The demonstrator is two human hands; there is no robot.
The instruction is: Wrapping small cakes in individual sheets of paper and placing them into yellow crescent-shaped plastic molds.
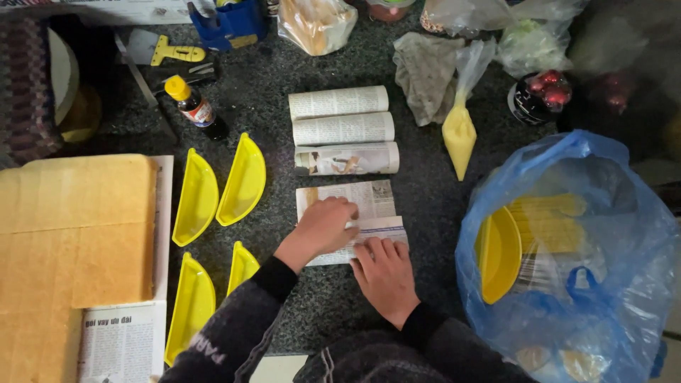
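Newspaper sheet (355, 213) lay on the dark tabletop (425, 191) below three finished rolls (342, 130); left hand (323, 225) and right hand (385, 273) pressed flat on it. Thin, limp, tearable; best gripped along its near edge.

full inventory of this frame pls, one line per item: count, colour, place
newspaper rolls: 3, grey print, counter centre, stacked in a column
newspaper sheet: 1, partly rolled, under both hands
yellow trays: 4 on the counter, left of the hands
blue plastic bag: 1, right, holds more yellow trays
piping bag: 1, yellow filling, right of the rolls
sponge cake slab: 1, tan, far left, on newspaper
sauce bottle: 1, dark, yellow cap, upper left
scraper: 1, yellow handle, top left
grey cloth: 1, top centre
left hand: on the sheet
right hand: flat on the sheet's near edge
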